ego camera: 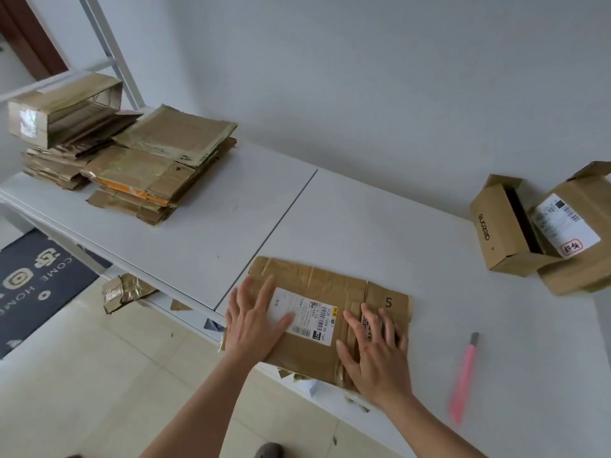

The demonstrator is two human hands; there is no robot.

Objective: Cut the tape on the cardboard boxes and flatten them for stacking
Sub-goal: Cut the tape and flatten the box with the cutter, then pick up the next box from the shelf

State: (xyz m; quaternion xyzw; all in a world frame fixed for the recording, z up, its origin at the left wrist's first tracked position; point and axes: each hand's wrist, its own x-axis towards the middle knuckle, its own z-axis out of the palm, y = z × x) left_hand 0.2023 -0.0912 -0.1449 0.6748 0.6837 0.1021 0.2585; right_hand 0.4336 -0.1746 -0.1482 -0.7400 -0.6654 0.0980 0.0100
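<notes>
Pressing flat with straight fingers: left hand [254, 322] and right hand [375, 353] on flattened box [317, 325], which overhangs the table's [396, 233] near edge. Pink cutter [464, 378] lies right, apart. Flattened stack [132, 160] far left; two unflattened boxes [542, 233] far right; bare tabletop between.

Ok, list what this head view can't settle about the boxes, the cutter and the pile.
- Flattened box: both hands, left and right, cover much of it; label print too small to read.
- Cutter: its near end is blurred; blade out or not, cannot tell.
- Right box: cut off by the frame's right edge.
- Open box: its inside is dark.
- Pile: the sheet count is hidden by overlap.
</notes>
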